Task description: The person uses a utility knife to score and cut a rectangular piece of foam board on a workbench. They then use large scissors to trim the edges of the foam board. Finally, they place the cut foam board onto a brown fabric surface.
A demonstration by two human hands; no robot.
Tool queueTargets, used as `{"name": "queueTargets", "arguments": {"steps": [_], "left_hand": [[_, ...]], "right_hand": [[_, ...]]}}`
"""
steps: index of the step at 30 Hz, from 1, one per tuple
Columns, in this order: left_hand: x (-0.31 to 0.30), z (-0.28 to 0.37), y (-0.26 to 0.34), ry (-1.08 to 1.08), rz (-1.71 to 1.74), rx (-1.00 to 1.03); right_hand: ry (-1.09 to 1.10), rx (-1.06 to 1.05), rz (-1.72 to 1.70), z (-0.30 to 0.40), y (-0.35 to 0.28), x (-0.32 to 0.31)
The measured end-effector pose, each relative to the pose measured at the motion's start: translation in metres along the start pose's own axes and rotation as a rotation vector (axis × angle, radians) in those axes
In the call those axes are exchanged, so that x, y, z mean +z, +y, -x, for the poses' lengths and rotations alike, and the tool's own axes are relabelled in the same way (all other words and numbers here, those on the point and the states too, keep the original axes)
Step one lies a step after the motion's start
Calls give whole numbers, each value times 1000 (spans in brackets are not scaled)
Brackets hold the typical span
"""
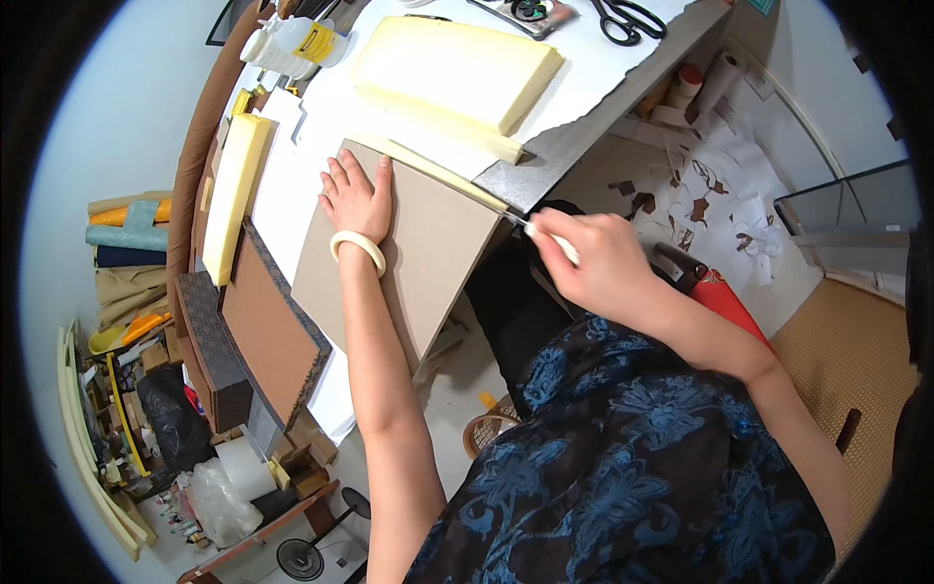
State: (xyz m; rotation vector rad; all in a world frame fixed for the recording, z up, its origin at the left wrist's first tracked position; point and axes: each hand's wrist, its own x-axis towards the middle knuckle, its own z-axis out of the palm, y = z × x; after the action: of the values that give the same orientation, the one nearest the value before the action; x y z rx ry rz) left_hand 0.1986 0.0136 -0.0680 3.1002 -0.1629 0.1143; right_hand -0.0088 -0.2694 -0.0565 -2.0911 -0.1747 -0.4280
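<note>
My left hand (359,196) lies flat, fingers spread, on a grey-brown board (430,241) at the table's edge; a pale bangle (358,252) circles that wrist. In my right hand (595,255) is a white-handled cutting tool (556,244), perhaps a knife, its metal end at the board's far right corner. Along the board's far edge runs a thin strip of yellow foam (438,174). Beyond it a thick yellow foam block (452,69) rests on white paper, with a narrower foam piece (474,133) along its near side.
Black-handled scissors (629,22) lie at the far right of the table. White plastic bottles (292,47) stand far left. Nearer are an upright foam slab (237,197) and a patterned box with brown lining (270,321). Paper scraps (730,175) litter the floor at right.
</note>
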Motion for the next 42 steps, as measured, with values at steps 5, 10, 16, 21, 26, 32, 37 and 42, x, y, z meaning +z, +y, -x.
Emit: {"name": "queueTargets", "arguments": {"steps": [5,10,16,21,26,32,37,42], "left_hand": [[1,1,-3,-8,-29,-16],[-1,0,2,-32,27,-9],[1,-1,-3,-20,47,3],[-2,-2,1,-32,46,9],[1,-2,-3,-23,56,14],[0,0,-3,-31,24,3],[0,2,1,-43,11,0],[-1,0,-2,-16,29,22]], "right_hand": [[-71,21,18,-14,0,8],[17,15,14,20,-5,-14],[6,2,23,10,3,-2],[79,-26,20,21,0,-9],[52,-21,52,26,5,-2],[25,-94,129,12,13,14],[18,-36,141,41,5,-6],[63,-82,116,17,15,21]]}}
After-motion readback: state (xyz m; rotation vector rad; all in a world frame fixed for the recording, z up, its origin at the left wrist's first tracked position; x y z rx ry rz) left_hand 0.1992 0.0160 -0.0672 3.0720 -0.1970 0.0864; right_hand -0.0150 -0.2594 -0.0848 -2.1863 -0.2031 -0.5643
